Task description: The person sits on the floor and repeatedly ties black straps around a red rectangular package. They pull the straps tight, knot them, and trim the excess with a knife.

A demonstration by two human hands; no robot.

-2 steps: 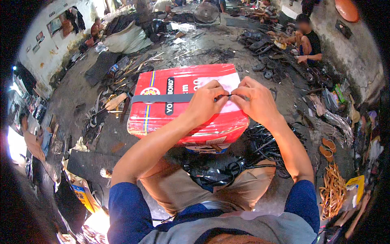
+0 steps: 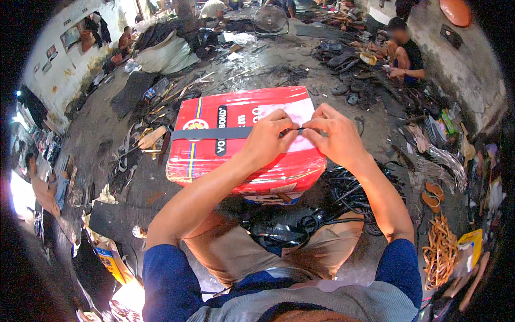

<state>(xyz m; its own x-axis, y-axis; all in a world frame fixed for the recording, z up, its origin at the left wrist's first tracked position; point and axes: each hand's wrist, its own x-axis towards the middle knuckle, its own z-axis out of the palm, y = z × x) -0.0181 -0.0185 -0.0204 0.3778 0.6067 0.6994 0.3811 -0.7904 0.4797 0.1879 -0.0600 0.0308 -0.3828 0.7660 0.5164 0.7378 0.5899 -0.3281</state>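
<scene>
A red, glossy wrapped box [image 2: 241,172] stands before me at knee height. Across its top lies a flat dark grey strip [image 2: 212,133], running from the box's left edge to my hands. My left hand [image 2: 271,137] is closed, thumb and forefinger pinching the strip close to its right end; its palm hides part of the strip. Fingertip to fingertip with it, my right hand [image 2: 335,134] is also closed, pinching the narrow dark tip of the strip. A pale pink patch on the box top shows behind the fingers.
A tangle of black strips [image 2: 348,188] lies right of the box, and a bundle of tan strips [image 2: 440,257] farther right. Dark soles [image 2: 338,59] are heaped at the back right, near a seated person [image 2: 407,59]. A fan [image 2: 271,20] stands at the back.
The whole view has shifted slightly, the box appearing a little more to the left. Both hands keep their pinch on the strip. The seated person's hand at the back right has moved.
</scene>
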